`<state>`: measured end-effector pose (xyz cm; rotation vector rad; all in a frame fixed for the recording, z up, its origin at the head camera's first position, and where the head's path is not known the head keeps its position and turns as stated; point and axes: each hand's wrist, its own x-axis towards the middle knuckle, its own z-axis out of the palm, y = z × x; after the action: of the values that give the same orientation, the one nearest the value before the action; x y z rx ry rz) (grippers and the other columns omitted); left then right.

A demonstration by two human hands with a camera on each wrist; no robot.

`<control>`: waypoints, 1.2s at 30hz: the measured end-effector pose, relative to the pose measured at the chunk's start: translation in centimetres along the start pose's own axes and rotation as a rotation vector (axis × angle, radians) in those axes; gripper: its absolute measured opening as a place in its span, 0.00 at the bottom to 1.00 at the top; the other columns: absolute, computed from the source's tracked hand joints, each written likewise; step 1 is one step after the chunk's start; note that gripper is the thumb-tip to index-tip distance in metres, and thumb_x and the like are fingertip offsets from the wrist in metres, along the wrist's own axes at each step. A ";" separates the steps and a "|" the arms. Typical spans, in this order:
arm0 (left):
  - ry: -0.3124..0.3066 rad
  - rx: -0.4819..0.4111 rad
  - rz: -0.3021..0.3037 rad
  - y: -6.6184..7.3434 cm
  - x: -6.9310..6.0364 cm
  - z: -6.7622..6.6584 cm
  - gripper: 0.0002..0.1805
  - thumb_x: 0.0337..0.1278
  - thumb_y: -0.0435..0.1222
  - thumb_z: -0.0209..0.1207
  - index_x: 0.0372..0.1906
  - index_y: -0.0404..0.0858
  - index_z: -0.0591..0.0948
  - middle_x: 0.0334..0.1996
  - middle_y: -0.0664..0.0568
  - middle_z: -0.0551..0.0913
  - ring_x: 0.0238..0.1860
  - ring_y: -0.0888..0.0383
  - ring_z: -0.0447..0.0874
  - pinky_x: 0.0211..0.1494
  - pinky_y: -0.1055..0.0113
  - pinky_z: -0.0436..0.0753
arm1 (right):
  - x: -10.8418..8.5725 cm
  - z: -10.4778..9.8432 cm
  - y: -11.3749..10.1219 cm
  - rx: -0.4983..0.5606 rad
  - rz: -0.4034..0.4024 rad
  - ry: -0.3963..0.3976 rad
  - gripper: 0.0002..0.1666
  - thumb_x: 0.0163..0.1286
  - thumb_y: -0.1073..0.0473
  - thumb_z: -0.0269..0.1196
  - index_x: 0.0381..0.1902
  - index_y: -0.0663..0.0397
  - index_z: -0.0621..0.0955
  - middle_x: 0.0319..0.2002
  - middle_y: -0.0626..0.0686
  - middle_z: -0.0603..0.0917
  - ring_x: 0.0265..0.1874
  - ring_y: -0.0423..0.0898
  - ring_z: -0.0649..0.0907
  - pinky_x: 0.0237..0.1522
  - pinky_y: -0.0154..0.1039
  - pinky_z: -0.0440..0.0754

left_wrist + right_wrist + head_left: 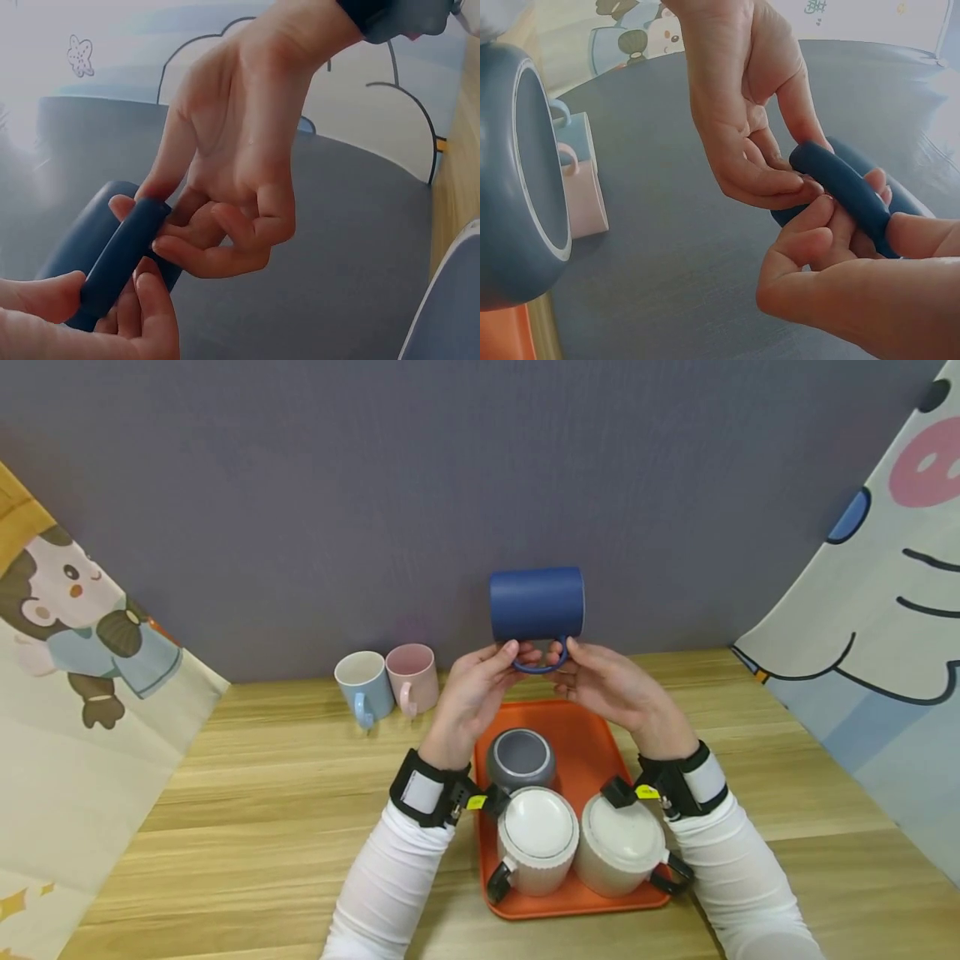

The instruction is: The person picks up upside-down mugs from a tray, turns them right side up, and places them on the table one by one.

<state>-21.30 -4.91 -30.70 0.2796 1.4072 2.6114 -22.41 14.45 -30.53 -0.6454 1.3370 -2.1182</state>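
A dark blue mug (pixel 536 603) lies sideways in the air above the far end of the orange tray (pixel 573 908), its handle turned down toward the person. My left hand (pixel 480 685) pinches the left end of that handle (pixel 124 259) between thumb and fingers. At the handle's right end, my right hand (pixel 618 689) grips it the same way. Both hands, the left (pixel 739 120) and the right (pixel 232 150), meet at the handle in the wrist views. The inside of the blue mug is hidden.
On the tray stand a grey upside-down cup (pixel 522 777) and two white upside-down mugs (pixel 538 839) with black handles. Left of the hands, a light blue mug (pixel 365 689) and a pink mug (pixel 414 681) stand upright by the grey wall panel (pixel 337 510).
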 end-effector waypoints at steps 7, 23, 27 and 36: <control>-0.030 -0.052 0.003 0.0 -0.2 0.2 0.12 0.70 0.31 0.46 0.40 0.30 0.80 0.28 0.53 0.85 0.36 0.61 0.85 0.51 0.69 0.77 | 0.1 0.0 0.0 0.038 0.020 0.010 0.23 0.78 0.52 0.37 0.42 0.50 0.80 0.39 0.46 0.82 0.41 0.42 0.76 0.41 0.34 0.68; -0.041 -0.131 0.099 -0.4 -0.1 0.7 0.17 0.70 0.30 0.46 0.27 0.38 0.81 0.25 0.53 0.83 0.32 0.61 0.84 0.47 0.71 0.80 | -0.1 0.3 -0.1 0.096 0.058 0.031 0.23 0.78 0.53 0.38 0.45 0.51 0.81 0.40 0.49 0.83 0.43 0.44 0.77 0.45 0.36 0.73; -0.044 -0.152 0.090 -0.3 -0.2 0.8 0.18 0.71 0.31 0.45 0.27 0.39 0.82 0.24 0.54 0.82 0.31 0.61 0.82 0.47 0.71 0.78 | -0.1 0.3 -0.1 0.075 0.055 0.053 0.23 0.78 0.53 0.39 0.45 0.50 0.81 0.42 0.48 0.83 0.44 0.44 0.77 0.46 0.36 0.74; -0.081 -0.150 0.104 -0.2 -0.3 0.5 0.18 0.72 0.33 0.45 0.24 0.39 0.78 0.21 0.54 0.79 0.33 0.60 0.83 0.50 0.69 0.78 | -0.5 0.5 -0.7 0.010 0.085 0.103 0.19 0.78 0.53 0.42 0.48 0.52 0.79 0.49 0.52 0.81 0.52 0.45 0.79 0.54 0.37 0.77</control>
<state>-20.83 -4.45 -30.59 0.4446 1.1941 2.7370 -21.87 14.71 -29.80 -0.4731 1.3824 -2.1131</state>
